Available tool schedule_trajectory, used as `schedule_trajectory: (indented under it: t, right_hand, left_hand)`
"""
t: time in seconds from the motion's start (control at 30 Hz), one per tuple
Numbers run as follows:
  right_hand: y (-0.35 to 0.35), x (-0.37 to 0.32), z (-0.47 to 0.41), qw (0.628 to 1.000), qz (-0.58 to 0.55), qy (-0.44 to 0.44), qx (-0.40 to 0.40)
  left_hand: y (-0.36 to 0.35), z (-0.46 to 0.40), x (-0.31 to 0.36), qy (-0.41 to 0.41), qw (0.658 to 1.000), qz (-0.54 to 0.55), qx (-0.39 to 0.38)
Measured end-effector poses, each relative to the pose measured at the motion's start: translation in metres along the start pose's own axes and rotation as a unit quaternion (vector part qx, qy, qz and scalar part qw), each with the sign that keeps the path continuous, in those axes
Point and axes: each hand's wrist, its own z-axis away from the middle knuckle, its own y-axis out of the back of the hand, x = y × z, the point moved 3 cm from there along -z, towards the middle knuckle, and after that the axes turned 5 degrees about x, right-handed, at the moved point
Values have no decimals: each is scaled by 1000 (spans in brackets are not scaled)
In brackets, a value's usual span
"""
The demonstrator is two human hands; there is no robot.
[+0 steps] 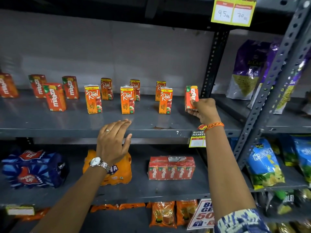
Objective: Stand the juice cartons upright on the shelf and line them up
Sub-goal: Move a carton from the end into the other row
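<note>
We see the right hand (204,109) gripping a Maaza carton (191,98) by its lower right corner, thumb on the front face, fingers under and behind. The carton's long axis is near vertical, its top tipped slightly to the left, printed face toward us. We cannot tell whether its base touches the shelf (67,125) or sits just above it. It is at the right end of the shelf, close to the slotted upright (212,64).

The left hand (114,140) is empty, fingers extended and together, palm down, fingertips over the front lip of the shelf. It grasps nothing.

Just left of the right hand stands a Real carton (165,101), upright, label forward, with another behind it (160,90). Above and beyond the left fingertips stands a second front Real carton (127,100), again with one behind (135,89). Further left of that hand is a third pair (93,99), (106,88). All six have long axes vertical.

Far left of the left hand stand four Maaza cartons (54,97), upright, and a fifth is cut by the frame edge (6,85). Their fronts are turned slightly off square.

A watch (99,163) is on the left wrist, and a thread band (211,126) on the right.
</note>
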Motion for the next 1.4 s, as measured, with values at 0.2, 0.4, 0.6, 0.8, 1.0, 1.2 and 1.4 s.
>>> schedule_trajectory:
  t: [0.2,0.4,0.6,0.8,1.0,1.2,1.4]
  right_hand:
    - [-2,-9,20,994,-50,89,-38]
    - [-18,-17,35,984,-65,141,-84]
    - [-53,-23,48,981,-87,129,-114]
    - [-108,-31,70,977,-60,145,-146]
    - [-181,-42,116,971,-48,157,-171]
    - [-270,-48,167,965,-48,162,-202]
    - [-364,-42,217,953,-7,181,-242]
  left_hand:
    - [8,-1,0,2,999,3,-40]
    - [17,-3,-7,-25,996,-5,-84]
    - [38,9,-40,22,997,-9,-73]
    - [67,27,-105,69,993,-49,-76]
    - [98,43,-175,86,991,-64,-80]
    - [127,54,-245,92,989,-78,-88]
    - [151,66,-311,117,986,-90,-84]
